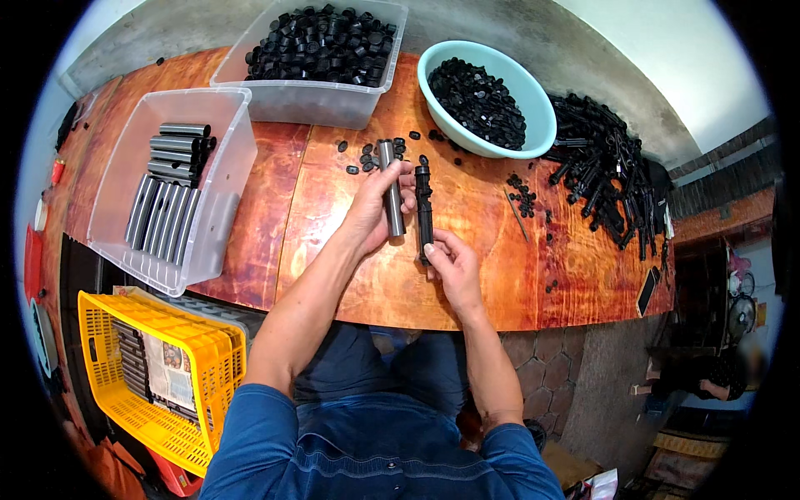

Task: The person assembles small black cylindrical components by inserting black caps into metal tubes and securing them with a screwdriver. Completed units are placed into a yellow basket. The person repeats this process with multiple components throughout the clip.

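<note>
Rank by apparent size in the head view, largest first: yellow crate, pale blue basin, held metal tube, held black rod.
1. Yellow crate
2. Pale blue basin
3. Metal tube and black rod: too alike to rank

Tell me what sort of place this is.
Probably an assembly workshop: a wooden table holds a clear bin of metal tubes and a pale blue basin of small black parts; the left hand grips a steel-grey tube, the right hand a black rod.
</note>
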The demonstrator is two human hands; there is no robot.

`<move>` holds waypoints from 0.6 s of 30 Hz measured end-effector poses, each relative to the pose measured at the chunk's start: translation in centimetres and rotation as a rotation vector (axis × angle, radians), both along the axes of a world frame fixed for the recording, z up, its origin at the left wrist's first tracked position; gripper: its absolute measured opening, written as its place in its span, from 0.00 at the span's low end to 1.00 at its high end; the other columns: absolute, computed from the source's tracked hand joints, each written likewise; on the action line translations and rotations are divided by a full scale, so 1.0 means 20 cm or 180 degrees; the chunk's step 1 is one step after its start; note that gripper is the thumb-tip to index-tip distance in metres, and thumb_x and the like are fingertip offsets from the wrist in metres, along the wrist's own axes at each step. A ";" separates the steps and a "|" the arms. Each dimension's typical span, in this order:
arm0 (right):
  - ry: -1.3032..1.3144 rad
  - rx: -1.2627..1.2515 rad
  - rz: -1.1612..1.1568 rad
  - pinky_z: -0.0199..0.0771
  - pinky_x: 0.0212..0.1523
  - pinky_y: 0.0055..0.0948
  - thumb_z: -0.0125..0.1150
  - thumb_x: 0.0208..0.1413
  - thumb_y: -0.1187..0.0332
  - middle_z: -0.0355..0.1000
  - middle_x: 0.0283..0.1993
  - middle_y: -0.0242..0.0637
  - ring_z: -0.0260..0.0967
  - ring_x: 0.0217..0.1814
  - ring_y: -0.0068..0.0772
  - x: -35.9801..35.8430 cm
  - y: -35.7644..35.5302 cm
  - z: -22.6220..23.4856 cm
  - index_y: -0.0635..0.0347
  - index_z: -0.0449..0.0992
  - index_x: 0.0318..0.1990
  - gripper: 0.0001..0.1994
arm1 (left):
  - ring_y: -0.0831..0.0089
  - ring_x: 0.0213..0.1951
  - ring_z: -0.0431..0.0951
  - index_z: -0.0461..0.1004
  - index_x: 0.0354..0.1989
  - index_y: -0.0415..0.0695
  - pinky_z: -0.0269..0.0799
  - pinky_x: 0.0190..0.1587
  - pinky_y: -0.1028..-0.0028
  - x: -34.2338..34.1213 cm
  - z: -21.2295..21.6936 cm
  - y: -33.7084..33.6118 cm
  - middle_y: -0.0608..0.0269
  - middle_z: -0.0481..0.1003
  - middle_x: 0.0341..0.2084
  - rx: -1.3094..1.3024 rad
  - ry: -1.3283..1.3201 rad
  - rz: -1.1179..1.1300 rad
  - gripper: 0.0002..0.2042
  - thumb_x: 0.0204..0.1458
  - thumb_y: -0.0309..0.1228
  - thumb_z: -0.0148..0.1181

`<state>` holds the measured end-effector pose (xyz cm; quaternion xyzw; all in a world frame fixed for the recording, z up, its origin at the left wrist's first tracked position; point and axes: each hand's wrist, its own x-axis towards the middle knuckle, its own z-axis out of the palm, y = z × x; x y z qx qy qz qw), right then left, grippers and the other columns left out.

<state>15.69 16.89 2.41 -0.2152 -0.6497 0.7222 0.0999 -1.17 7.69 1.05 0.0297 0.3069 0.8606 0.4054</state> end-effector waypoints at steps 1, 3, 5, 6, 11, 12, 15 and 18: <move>0.0002 -0.0089 0.0007 0.64 0.28 0.16 0.58 0.64 0.69 0.73 0.32 0.27 0.64 0.27 0.14 0.01 0.01 0.01 0.67 0.74 0.55 0.15 | 0.74 0.26 0.74 0.72 0.49 0.39 0.71 0.29 0.76 0.00 0.01 0.00 0.60 0.76 0.33 0.0038 -0.0045 -0.0029 0.18 0.66 0.43 0.54; 0.0010 -0.0197 0.0021 0.64 0.28 0.16 0.57 0.65 0.68 0.72 0.32 0.26 0.64 0.27 0.14 0.02 0.03 0.01 0.67 0.75 0.55 0.15 | 0.73 0.27 0.74 0.72 0.50 0.38 0.71 0.31 0.76 0.00 0.03 -0.01 0.60 0.76 0.33 0.0115 -0.0134 -0.0083 0.21 0.67 0.46 0.49; 0.0022 -0.0243 0.0063 0.64 0.28 0.17 0.56 0.65 0.68 0.72 0.32 0.27 0.63 0.27 0.14 0.02 0.04 0.01 0.66 0.74 0.54 0.14 | 0.71 0.30 0.74 0.72 0.52 0.38 0.72 0.35 0.73 -0.01 0.02 -0.01 0.60 0.75 0.33 0.0241 -0.0217 -0.0126 0.22 0.69 0.47 0.43; 0.0068 -0.0200 0.0014 0.65 0.29 0.17 0.55 0.65 0.68 0.73 0.32 0.28 0.64 0.28 0.15 0.03 0.04 0.01 0.66 0.74 0.54 0.14 | 0.70 0.30 0.74 0.71 0.52 0.38 0.72 0.35 0.73 -0.01 0.00 0.00 0.60 0.75 0.33 0.0346 -0.0268 -0.0109 0.22 0.69 0.46 0.43; 0.0369 0.0420 -0.0158 0.66 0.31 0.20 0.53 0.65 0.71 0.72 0.35 0.30 0.64 0.29 0.17 0.13 -0.05 -0.09 0.65 0.69 0.52 0.12 | 0.67 0.32 0.72 0.71 0.50 0.41 0.71 0.38 0.71 -0.03 -0.03 -0.02 0.62 0.72 0.30 0.0791 -0.0588 -0.0110 0.20 0.71 0.46 0.41; 0.0200 0.0849 -0.0136 0.69 0.32 0.26 0.53 0.65 0.71 0.74 0.34 0.37 0.70 0.30 0.26 0.16 -0.06 -0.10 0.66 0.68 0.52 0.12 | 0.67 0.32 0.71 0.70 0.51 0.42 0.70 0.37 0.71 -0.03 -0.01 -0.02 0.63 0.70 0.28 0.0775 -0.0669 -0.0051 0.21 0.71 0.47 0.39; 0.0120 0.2098 -0.0007 0.72 0.34 0.33 0.55 0.64 0.71 0.75 0.34 0.46 0.75 0.33 0.38 0.19 -0.13 -0.04 0.67 0.69 0.51 0.12 | 0.70 0.30 0.70 0.70 0.53 0.42 0.69 0.36 0.73 -0.04 -0.03 -0.04 0.65 0.68 0.27 0.0903 -0.0608 0.0193 0.22 0.71 0.48 0.39; 0.0155 0.2468 0.0032 0.74 0.35 0.41 0.56 0.62 0.71 0.75 0.34 0.53 0.77 0.34 0.51 0.20 -0.17 -0.03 0.67 0.71 0.48 0.10 | 0.71 0.28 0.68 0.69 0.50 0.43 0.67 0.32 0.74 -0.03 -0.01 -0.05 0.65 0.67 0.25 0.1072 -0.0778 0.0341 0.21 0.71 0.49 0.37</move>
